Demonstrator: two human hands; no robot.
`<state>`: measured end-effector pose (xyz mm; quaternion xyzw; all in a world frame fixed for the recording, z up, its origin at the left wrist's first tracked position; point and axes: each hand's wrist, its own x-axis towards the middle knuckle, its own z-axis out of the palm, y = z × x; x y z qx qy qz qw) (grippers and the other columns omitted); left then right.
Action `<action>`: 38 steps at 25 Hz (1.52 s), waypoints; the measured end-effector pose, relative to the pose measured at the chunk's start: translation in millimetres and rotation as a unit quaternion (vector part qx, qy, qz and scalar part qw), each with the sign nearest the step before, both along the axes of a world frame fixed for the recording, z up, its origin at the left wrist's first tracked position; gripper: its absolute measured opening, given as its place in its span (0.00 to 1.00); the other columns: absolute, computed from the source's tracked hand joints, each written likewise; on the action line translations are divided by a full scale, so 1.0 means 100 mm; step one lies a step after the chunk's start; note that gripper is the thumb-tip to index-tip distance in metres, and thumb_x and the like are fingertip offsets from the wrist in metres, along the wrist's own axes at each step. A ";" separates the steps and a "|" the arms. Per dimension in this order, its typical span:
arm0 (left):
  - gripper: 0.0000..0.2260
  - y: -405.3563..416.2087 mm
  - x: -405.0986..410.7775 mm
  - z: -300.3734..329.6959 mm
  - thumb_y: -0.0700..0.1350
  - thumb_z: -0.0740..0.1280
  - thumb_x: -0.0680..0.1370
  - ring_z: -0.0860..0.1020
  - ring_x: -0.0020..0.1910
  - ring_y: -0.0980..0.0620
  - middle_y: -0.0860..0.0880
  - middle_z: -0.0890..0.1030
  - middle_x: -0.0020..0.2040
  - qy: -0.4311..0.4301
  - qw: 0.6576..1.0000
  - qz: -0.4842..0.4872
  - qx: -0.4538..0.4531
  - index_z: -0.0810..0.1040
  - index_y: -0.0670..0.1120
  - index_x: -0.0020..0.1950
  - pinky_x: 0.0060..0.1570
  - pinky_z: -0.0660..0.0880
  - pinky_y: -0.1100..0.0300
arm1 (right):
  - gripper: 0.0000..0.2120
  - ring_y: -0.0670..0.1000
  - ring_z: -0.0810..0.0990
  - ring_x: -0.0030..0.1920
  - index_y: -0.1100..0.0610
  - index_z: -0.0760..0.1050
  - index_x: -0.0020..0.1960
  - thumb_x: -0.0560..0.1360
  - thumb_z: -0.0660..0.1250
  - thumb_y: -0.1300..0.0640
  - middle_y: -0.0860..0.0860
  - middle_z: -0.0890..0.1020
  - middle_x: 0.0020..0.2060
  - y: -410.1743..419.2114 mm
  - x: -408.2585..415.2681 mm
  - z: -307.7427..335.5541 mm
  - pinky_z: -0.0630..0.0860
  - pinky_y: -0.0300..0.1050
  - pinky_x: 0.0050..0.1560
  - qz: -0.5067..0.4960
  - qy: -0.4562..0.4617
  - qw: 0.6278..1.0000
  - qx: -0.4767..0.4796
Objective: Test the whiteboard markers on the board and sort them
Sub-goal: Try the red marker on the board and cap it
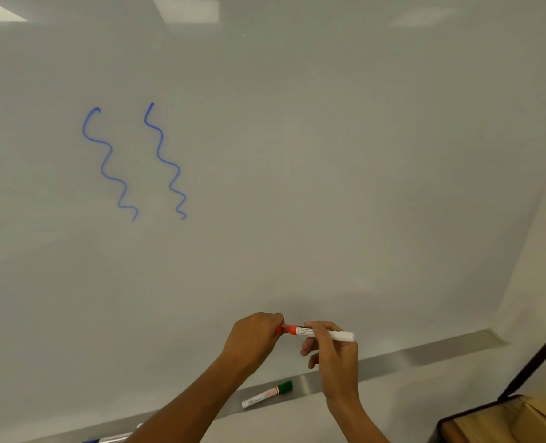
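Observation:
A white marker with a red neck (324, 333) is held level in front of the whiteboard (329, 155), low and centre. My right hand (332, 353) grips its white barrel. My left hand (255, 337) is curled round the red cap at the marker's left end, and the cap is mostly hidden in the fingers. Two blue wavy lines (166, 161) are drawn on the board's upper left. A green-capped marker (267, 394) lies on the metal tray (441, 353) below my hands. Another marker (112, 439) peeks out at the tray's lower left, partly hidden by my forearm.
A dark-framed wooden cabinet or box (505, 420) stands at the bottom right, with a black bar (536, 362) slanting up from it. The tray runs diagonally under the board from lower left to right.

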<state>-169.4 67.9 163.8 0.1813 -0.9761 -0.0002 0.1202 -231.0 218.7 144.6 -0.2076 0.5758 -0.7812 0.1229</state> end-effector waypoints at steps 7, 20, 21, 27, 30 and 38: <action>0.10 0.17 -0.12 -0.12 0.52 0.57 0.83 0.76 0.44 0.53 0.48 0.81 0.50 -0.012 0.999 -0.025 0.042 0.75 0.49 0.55 0.47 0.72 0.63 | 0.09 0.54 0.82 0.32 0.59 0.82 0.47 0.80 0.63 0.63 0.55 0.83 0.31 0.09 -0.03 -0.14 0.76 0.41 0.27 0.003 -0.018 1.000 0.022; 0.09 0.50 -0.17 -0.16 0.42 0.62 0.82 0.78 0.42 0.51 0.50 0.80 0.48 0.156 0.834 -0.146 0.508 0.82 0.46 0.52 0.44 0.78 0.60 | 0.09 0.54 0.78 0.31 0.63 0.74 0.48 0.80 0.63 0.57 0.59 0.78 0.30 0.43 -0.28 -0.21 0.75 0.47 0.31 -0.006 -0.148 0.989 -0.028; 0.07 0.55 -0.19 -0.16 0.43 0.64 0.81 0.78 0.39 0.51 0.49 0.81 0.47 0.176 0.820 -0.129 0.530 0.82 0.46 0.52 0.42 0.77 0.60 | 0.09 0.54 0.78 0.32 0.63 0.74 0.48 0.81 0.63 0.57 0.59 0.78 0.30 0.45 -0.29 -0.22 0.75 0.46 0.31 -0.007 -0.156 0.987 -0.035; 0.18 0.80 -0.32 -0.27 0.54 0.57 0.80 0.74 0.31 0.55 0.49 0.80 0.39 0.233 0.756 -0.061 0.609 0.82 0.45 0.49 0.32 0.71 0.65 | 0.09 0.54 0.80 0.33 0.63 0.73 0.49 0.79 0.63 0.56 0.60 0.80 0.33 0.52 -0.31 -0.24 0.76 0.46 0.29 0.016 -0.141 0.988 -0.059; 0.21 0.89 -0.39 -0.32 0.57 0.53 0.80 0.77 0.36 0.56 0.48 0.82 0.42 0.224 0.733 -0.057 0.640 0.80 0.44 0.51 0.33 0.71 0.66 | 0.10 0.55 0.81 0.36 0.62 0.74 0.48 0.76 0.65 0.54 0.61 0.81 0.38 0.56 -0.34 -0.29 0.76 0.46 0.29 0.023 -0.145 0.987 -0.061; 0.23 1.11 -0.63 -0.47 0.54 0.50 0.81 0.82 0.42 0.51 0.47 0.84 0.45 0.249 0.679 -0.041 0.689 0.81 0.42 0.52 0.43 0.78 0.62 | 0.08 0.52 0.79 0.35 0.61 0.74 0.48 0.81 0.62 0.57 0.57 0.81 0.36 0.65 -0.43 -0.44 0.75 0.44 0.28 0.000 -0.164 0.985 -0.058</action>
